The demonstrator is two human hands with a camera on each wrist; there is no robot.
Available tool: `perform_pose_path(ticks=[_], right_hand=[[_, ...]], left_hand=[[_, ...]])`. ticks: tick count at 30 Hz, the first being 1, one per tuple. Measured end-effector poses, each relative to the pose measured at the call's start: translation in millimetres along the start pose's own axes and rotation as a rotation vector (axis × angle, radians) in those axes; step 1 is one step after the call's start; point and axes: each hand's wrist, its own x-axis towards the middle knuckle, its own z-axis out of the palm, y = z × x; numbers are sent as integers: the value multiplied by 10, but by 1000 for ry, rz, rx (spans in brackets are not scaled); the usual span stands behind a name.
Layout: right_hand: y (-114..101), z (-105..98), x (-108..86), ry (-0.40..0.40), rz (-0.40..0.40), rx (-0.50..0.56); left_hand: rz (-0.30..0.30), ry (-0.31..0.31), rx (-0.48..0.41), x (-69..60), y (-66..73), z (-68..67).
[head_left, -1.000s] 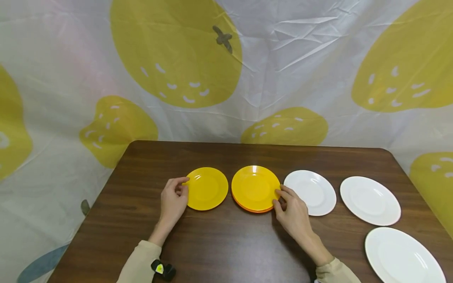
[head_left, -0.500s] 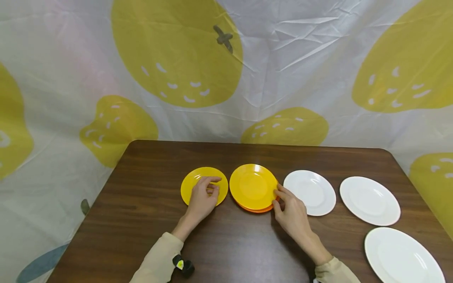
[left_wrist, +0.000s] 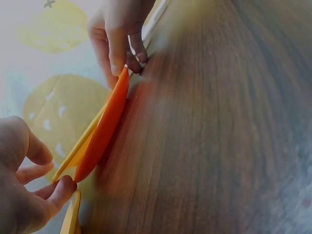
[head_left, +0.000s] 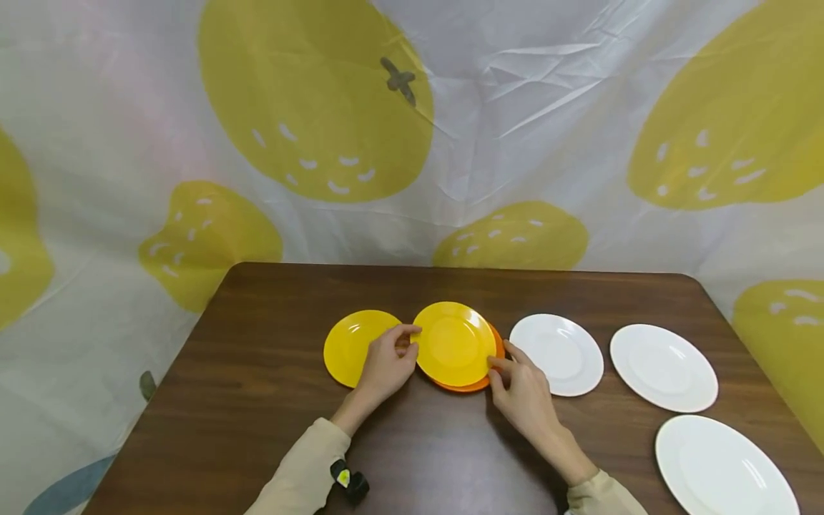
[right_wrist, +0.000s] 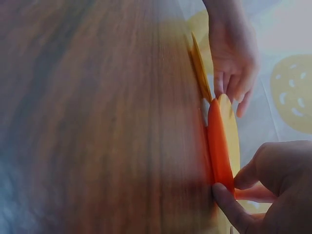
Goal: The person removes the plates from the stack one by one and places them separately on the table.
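Observation:
A yellow plate (head_left: pixel 453 347) lies shifted left over an orange plate (head_left: pixel 498 350), their rims closest at the right and parted at the left. At its left rim, my left hand (head_left: pixel 386 363) has its fingers and thumb around the yellow edge; the exact contact is partly hidden. My right hand (head_left: pixel 529 397) pinches the yellow plate's right rim, with the orange rim by its fingertips. In the right wrist view the orange plate (right_wrist: pixel 219 146) stands out beside the yellow one. Another yellow plate (head_left: pixel 347 350) lies to the left, partly covered by my left hand.
Three white plates lie to the right: a small plate (head_left: pixel 563 354), a mid-sized plate (head_left: pixel 663 368) and a larger plate (head_left: pixel 724 465) nearer the front. They rest on a dark wooden table (head_left: pixel 438 458). A fruit-print cloth (head_left: pixel 476 143) hangs behind the table.
My left hand has moved right, from the left yellow plate to the upper plate of the stack. That upper plate has slid left, baring more of the orange plate. My right hand shifted slightly left.

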Motion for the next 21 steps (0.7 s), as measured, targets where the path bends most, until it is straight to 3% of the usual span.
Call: perform_pose_path(ticks=[10,21], right_hand=[[32,-14,22,18,-8,-3],[11,13,41,39,-12,24]], left_hand=[[0,41,-9,4,8,3],[-44,26,-81,-17,76,-101]])
